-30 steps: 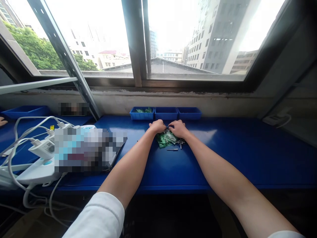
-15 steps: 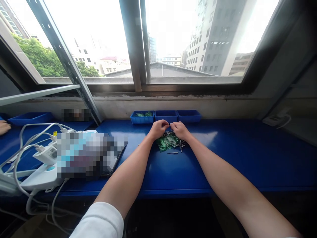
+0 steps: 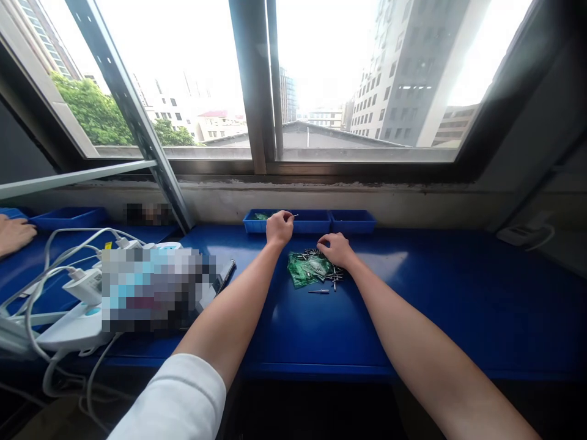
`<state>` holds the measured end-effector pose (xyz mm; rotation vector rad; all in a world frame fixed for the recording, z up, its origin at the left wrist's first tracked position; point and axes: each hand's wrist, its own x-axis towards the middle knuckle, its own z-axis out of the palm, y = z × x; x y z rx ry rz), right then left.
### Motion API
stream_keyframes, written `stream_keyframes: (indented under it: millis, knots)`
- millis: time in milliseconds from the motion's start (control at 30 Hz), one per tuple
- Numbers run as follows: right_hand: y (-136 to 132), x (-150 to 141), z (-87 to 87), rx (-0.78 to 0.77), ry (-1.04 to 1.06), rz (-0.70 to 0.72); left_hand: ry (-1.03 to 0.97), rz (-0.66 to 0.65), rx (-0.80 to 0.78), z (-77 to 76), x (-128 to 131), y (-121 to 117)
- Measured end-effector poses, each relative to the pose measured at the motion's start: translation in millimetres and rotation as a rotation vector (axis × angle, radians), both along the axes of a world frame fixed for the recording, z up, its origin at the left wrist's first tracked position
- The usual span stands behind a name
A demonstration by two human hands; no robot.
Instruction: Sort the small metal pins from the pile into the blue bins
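My left hand is raised over the row of small blue bins, fingers pinched on a thin metal pin that sticks out to the right. My right hand rests curled on a pile of green plastic bags and several small metal pins on the blue bench; what its fingers hold, if anything, is hidden. One loose pin lies just in front of the pile. The left bin has some green bits inside.
A blurred-out device with white chargers and cables sits at the left of the bench. Another person's hand rests at the far left beside a blue tray. A window fills the wall behind.
My left hand has lifted away from the pile and moved back toward the blue bins with a pin. My right hand has stayed on the pile. The camera tilted slightly.
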<state>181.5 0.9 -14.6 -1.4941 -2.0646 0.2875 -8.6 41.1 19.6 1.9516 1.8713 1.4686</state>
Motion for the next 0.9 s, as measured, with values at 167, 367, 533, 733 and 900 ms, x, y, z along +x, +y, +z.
stream_keyframes:
  millis: [167,367,533,733,900]
  knots:
    - [-2,-1,2.2,0.016,0.014,-0.034,0.074,0.01,-0.069,2.1,13,18]
    - [-2,-4,2.4,0.052,0.035,-0.075,0.117,0.004,-0.102,-2.0,13,9]
    - [0,-3,0.3,0.015,0.01,-0.07,0.099,-0.196,-0.219,-10.4,5,-16]
    - [0,-3,-1.4,-0.014,-0.018,-0.048,0.175,-0.392,-0.404,-22.5,7,-28]
    - [1,-6,-1.0,-0.046,-0.071,-0.045,0.26,-0.29,-0.408,-24.9,16,-26]
